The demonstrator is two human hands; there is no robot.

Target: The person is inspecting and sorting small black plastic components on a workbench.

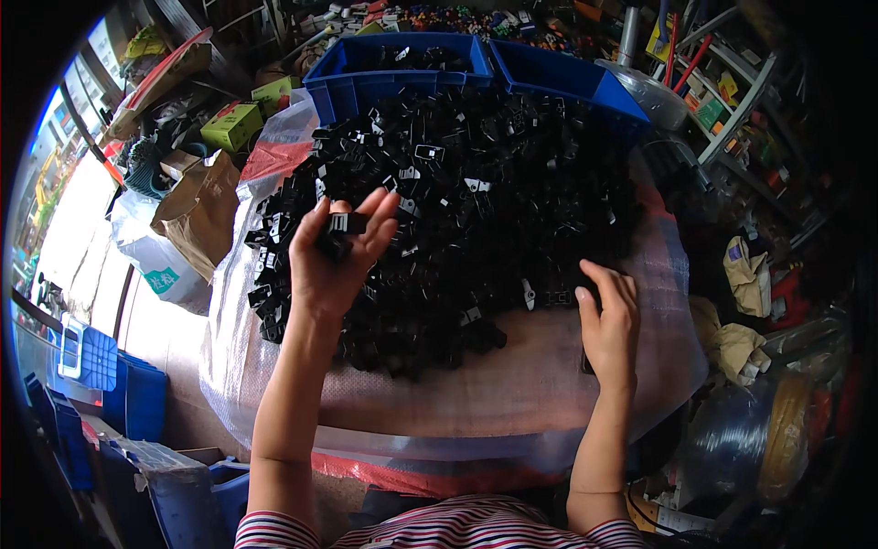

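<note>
A wide heap of small black plastic parts [512, 201] covers most of the work surface in front of me. Over the heap's left side my left hand [322, 273] is turned palm up, its fingers cupped around a black plastic part [347, 222] with pale slots. More dark pieces may lie in that palm, but shadow hides them. At the heap's right front edge is my right hand [611, 325], thumb and forefinger apart, with no part visible between them. A small dark piece shows beside its palm, and I cannot tell whether it touches.
Pale woven sheeting [512, 384] covers the surface under the heap. Behind it stand two blue bins, the left bin [393, 84] holding black parts and the right bin [572, 82] angled. Paper and plastic bags [197, 215] sit left; a metal rack [741, 101] stands right.
</note>
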